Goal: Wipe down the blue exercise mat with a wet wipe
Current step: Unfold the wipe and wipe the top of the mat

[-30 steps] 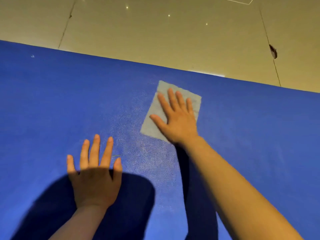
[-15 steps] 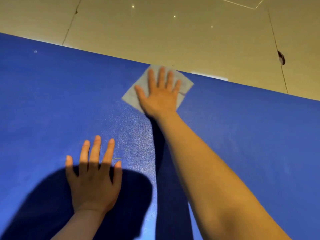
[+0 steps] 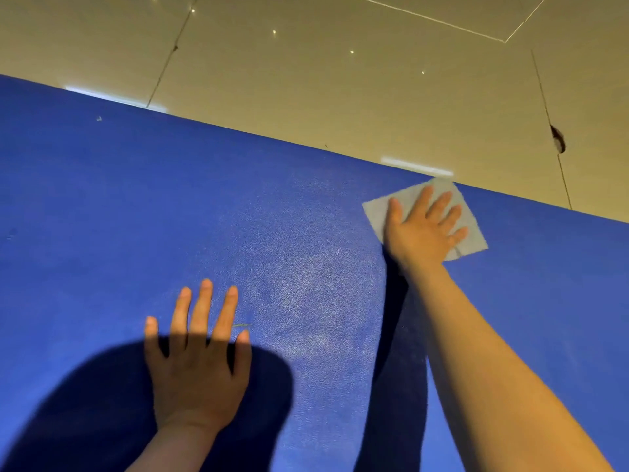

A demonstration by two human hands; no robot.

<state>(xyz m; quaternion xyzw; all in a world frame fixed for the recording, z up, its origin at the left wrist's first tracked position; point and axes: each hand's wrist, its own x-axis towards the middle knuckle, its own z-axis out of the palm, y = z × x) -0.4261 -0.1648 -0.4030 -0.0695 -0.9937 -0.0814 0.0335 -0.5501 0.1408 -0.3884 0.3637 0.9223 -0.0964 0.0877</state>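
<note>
Blue exercise mat (image 3: 102, 206) fills most of the head view, lying flat on a beige tiled floor (image 3: 306, 63); its far edge runs diagonally, dropping from far left toward the right.

Right hand (image 3: 420, 233): grip spread, fingers straight, palm flat, pressing the wet wipe (image 3: 471, 229) onto the mat. Not pinching it. Arm extended far and to the right.

Wipe: pale grey square, unfolded flat, rotated like a diamond, at the far right of the mat. Its far corner touches or just overlaps the mat's far edge; can't tell which.

Left hand (image 3: 197, 366): grip spread, fingers straight and slightly fanned, palm flat on the mat, near centre-left. Holds nothing. Well apart from the wipe.

Mat surface between the hands shows a lighter, sheeny patch (image 3: 306, 267). Dark shadow over the near-left mat and the left wrist. Small dark chip (image 3: 558, 143) in a floor grout line, far right.
</note>
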